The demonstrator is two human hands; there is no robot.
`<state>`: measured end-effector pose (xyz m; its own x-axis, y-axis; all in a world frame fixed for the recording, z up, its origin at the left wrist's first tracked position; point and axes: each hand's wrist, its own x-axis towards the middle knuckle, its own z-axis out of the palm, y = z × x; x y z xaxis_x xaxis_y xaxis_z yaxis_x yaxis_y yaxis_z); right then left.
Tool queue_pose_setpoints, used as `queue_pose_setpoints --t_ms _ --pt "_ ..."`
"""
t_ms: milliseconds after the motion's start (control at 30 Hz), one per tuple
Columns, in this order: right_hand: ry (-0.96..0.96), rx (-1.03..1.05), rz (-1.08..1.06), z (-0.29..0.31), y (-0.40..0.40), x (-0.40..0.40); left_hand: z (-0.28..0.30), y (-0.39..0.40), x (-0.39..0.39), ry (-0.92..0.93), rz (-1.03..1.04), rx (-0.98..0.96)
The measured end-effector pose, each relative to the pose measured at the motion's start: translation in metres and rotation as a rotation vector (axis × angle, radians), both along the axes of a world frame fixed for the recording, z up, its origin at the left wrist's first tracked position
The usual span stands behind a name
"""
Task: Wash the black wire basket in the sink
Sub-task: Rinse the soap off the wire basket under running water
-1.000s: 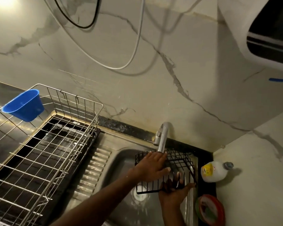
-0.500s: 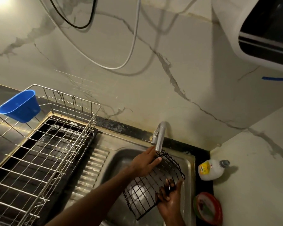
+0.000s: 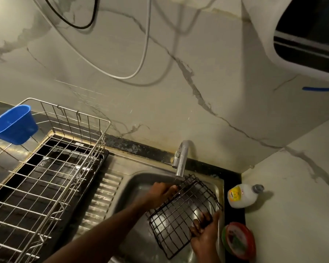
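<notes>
Kitchen sink corner, seen from above through a head-worn wide-angle camera. Black wire basket held tilted over the steel sink, its grid bottom facing the camera, its upper corner just under the spout of the chrome tap. Left hand reaching in from lower left on a bare forearm, fingers curled over the basket's upper left edge, gripping the wire there. Right hand coming up from the bottom edge, fingers hooked through the mesh at the basket's lower right side, thumb lying up along the outer rim. Possibly a thin stream of water below the spout, hard to tell in the dim light.

Ribbed steel draining board just left of the sink bowl. Further left, a large silver wire dish rack standing over a black tray, with a blue plastic cup hooked on its far left rim. On the dark table edge right of the sink, a white bottle with a yellow label and grey cap lying on its side, and nearer the camera a round red-rimmed tub. Pale marble-look wall tiles with dark veins behind, a white cable and a black cable looping down across them. White appliance with a dark panel at upper right.
</notes>
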<state>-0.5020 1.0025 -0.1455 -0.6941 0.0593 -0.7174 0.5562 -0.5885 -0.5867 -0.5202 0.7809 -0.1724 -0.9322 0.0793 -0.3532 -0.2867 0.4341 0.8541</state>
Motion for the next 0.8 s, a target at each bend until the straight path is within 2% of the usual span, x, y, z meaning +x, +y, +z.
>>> queue_pose_setpoints --t_ms 100,167,233,267,367,433,500,567,633,733,800 --pt "-0.059 0.058 0.085 0.002 -0.010 0.007 0.003 0.001 0.006 0.031 0.170 -0.077" --pt "-0.052 0.201 0.164 0.006 -0.022 0.010 0.020 0.008 0.004 -0.047 0.210 -0.247" --pt "-0.039 0.377 0.231 0.010 -0.038 0.010 0.035 0.020 0.002 -0.204 0.198 -0.361" --pt "-0.037 0.430 0.261 0.011 -0.044 0.010 0.036 0.024 0.000 -0.254 0.220 -0.303" --pt "-0.022 0.517 0.322 0.011 -0.057 0.008 0.024 0.031 -0.003 -0.271 0.277 0.132" --pt "0.019 0.564 0.399 0.011 -0.062 0.006 0.012 0.030 -0.007 -0.238 0.350 0.261" --pt "0.098 0.616 0.520 0.013 -0.064 0.004 0.017 0.024 -0.009 -0.202 0.435 0.273" --pt "0.202 0.688 0.674 0.011 -0.064 0.006 0.022 0.011 -0.010 -0.196 0.469 0.205" --pt "0.367 0.848 0.856 0.010 -0.064 0.012 0.009 -0.009 -0.013 -0.217 0.362 0.175" --pt "0.625 1.116 1.173 0.017 -0.075 0.025 -0.022 -0.030 -0.017 -0.373 0.320 0.135" --pt "0.735 1.350 1.358 0.027 -0.086 0.032 0.006 -0.033 -0.003 -0.599 0.352 0.200"
